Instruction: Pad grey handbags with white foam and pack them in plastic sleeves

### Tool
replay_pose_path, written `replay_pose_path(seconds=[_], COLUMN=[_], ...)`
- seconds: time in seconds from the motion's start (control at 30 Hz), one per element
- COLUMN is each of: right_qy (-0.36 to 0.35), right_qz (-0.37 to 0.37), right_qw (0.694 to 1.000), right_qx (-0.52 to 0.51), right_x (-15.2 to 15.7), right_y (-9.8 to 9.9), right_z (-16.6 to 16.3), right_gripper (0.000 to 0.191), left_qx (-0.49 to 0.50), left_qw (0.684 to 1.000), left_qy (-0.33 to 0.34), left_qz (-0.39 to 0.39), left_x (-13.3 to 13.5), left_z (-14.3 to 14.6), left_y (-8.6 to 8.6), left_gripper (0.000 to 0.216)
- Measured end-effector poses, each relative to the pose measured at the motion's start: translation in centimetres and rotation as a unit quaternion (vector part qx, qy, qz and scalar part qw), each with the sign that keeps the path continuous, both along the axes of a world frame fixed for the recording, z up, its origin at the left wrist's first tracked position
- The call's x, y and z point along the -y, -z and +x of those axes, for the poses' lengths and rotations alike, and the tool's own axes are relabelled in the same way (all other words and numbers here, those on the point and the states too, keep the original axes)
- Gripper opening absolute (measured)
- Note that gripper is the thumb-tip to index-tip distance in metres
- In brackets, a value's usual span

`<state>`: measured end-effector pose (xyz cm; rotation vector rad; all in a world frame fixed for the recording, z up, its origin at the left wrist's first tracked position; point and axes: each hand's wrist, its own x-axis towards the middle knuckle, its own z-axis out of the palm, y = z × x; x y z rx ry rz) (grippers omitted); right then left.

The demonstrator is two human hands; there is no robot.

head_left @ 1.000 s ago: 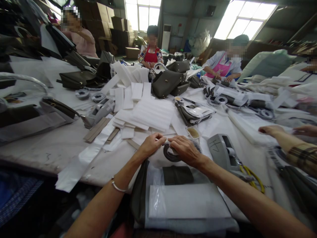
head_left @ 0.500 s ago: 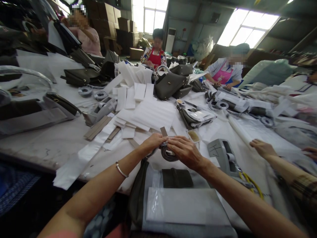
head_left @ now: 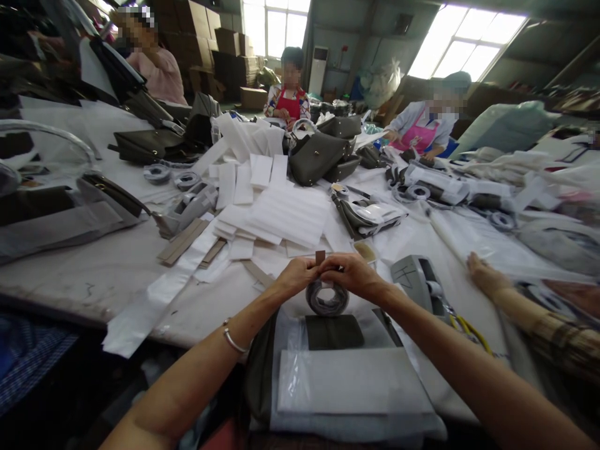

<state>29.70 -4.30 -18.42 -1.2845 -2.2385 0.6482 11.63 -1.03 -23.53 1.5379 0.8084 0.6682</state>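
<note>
Both of my hands meet over a handbag in front of me, at the top of a grey film-wrapped ring (head_left: 327, 311). My left hand (head_left: 297, 274) is closed, its thumb and fingers pinching at the ring's upper left. Closed as well, my right hand (head_left: 354, 273) has bent fingers on the top right of the ring. A short brown strip (head_left: 320, 257) sticks up between the fingertips. Below lies the dark olive handbag (head_left: 259, 378), covered by translucent wrapping and a white foam sheet (head_left: 351, 381). The fingers partly hide the ring's top edge.
White foam sheets (head_left: 288, 215) and brown card strips (head_left: 184, 242) lie ahead. A grey tape dispenser (head_left: 412, 281) and yellow-handled scissors (head_left: 473, 334) sit at right, near another person's hand (head_left: 487, 275). More olive handbags (head_left: 314, 159) and several co-workers are farther back.
The ring has turned to face me, its open centre now visible. My right hand's fingers have gone from lying flat across it to bent at its top. The brown strip stands more upright.
</note>
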Motion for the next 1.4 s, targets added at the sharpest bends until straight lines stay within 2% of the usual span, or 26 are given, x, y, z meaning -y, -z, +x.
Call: replay_pose_path(seconds=[0.07,0.13,0.23,0.27,0.3,0.4,0.6,0.73,0.8,0.93,1.03,1.17,1.4], right_qy=[0.049,0.077,0.094,0.089,0.076,0.025,0.035,0.049,0.056,0.092,0.111,0.109,0.109], right_qz=[-0.051,-0.078,-0.100,-0.124,-0.161,-0.263,-0.289,-0.309,-0.307,-0.263,-0.220,-0.190,-0.161], right_qw=[0.997,0.991,0.982,0.978,0.972,0.951,0.935,0.925,0.922,0.932,0.952,0.964,0.969], right_qx=[-0.040,-0.073,-0.128,-0.143,-0.153,-0.160,-0.201,-0.215,-0.228,-0.234,-0.180,-0.152,-0.150], right_x=[-0.1,-0.3,-0.7,-0.8,-0.8,-0.8,0.0,0.2,0.2,0.1,0.6,1.5,2.1], right_y=[0.4,0.9,1.5,1.7,1.8,2.0,1.2,0.8,0.8,1.3,1.9,2.8,3.6], right_z=[0.0,0.0,0.2,0.4,0.5,0.7,0.0,-0.5,-0.9,-1.3,-1.2,-0.7,-0.7], right_gripper=[0.020,0.041,0.075,0.080,0.078,0.053,0.038,0.038,0.039,0.036,0.028,0.021,0.013], left_qx=[0.010,0.027,0.057,0.064,0.070,0.081,0.073,0.073,0.049,-0.046,-0.086,-0.048,-0.003], left_qw=[1.000,0.999,0.998,0.997,0.996,0.995,0.995,0.997,0.999,0.994,0.994,0.998,0.996], left_qy=[-0.008,-0.014,-0.023,-0.026,-0.028,-0.034,-0.056,-0.015,-0.013,-0.067,-0.029,0.012,0.084], left_qz=[-0.004,-0.014,-0.032,-0.037,-0.040,-0.041,-0.041,-0.025,0.014,0.072,0.053,0.027,-0.024], left_x=[0.2,0.5,0.8,0.9,0.9,1.0,1.4,2.3,2.8,3.3,3.2,3.2,2.3], left_z=[-0.2,-0.4,-0.5,-0.5,-0.5,-0.6,-1.2,-2.0,-2.0,-1.8,-1.6,-1.4,-1.1], left_y=[-0.1,-0.2,0.0,0.0,0.1,0.3,-0.5,-1.5,-1.8,-1.7,-0.8,0.6,1.5], left_gripper=[0.029,0.026,0.031,0.032,0.032,0.029,0.033,0.038,0.040,0.041,0.034,0.022,0.034])
